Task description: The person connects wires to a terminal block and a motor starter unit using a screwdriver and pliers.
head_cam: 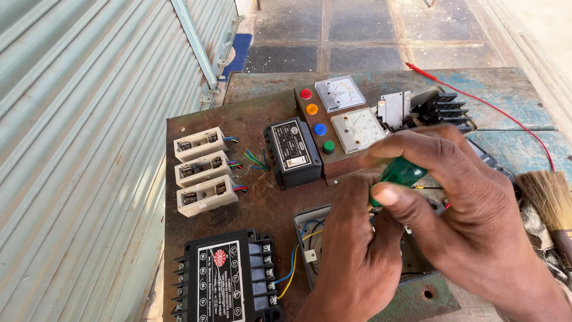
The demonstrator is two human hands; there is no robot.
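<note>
1. Far left, we have three cream fuse holders (202, 171) stacked in a column on the rusty panel (256, 128), each with short coloured wires poking out of its right side.
2. Below them sits the black contactor block (225, 278), blue and yellow leads (292, 268) running off its right edge towards the open box.
3. Moving along, a black breaker (292, 152) stands mid-panel, with loose green and blue wire ends just beside it, joined to nothing we can see.
4. Here is our left hand (356, 250), curled down into the open grey box (310, 241); whether it pinches anything inside, we cannot tell.
5. Our right hand (459, 209) is clenched round the green-handled screwdriver (398, 173), held just over the box, its tip hidden behind the fingers.
6. Behind it, four coloured push buttons (316, 119) and two square meters (348, 110) are already mounted.
7. Far right, a paintbrush (551, 200) and a red lead (500, 113) lie on the blue table (506, 89).
8. Our judgement: parts mounted, wiring only half done.
</note>
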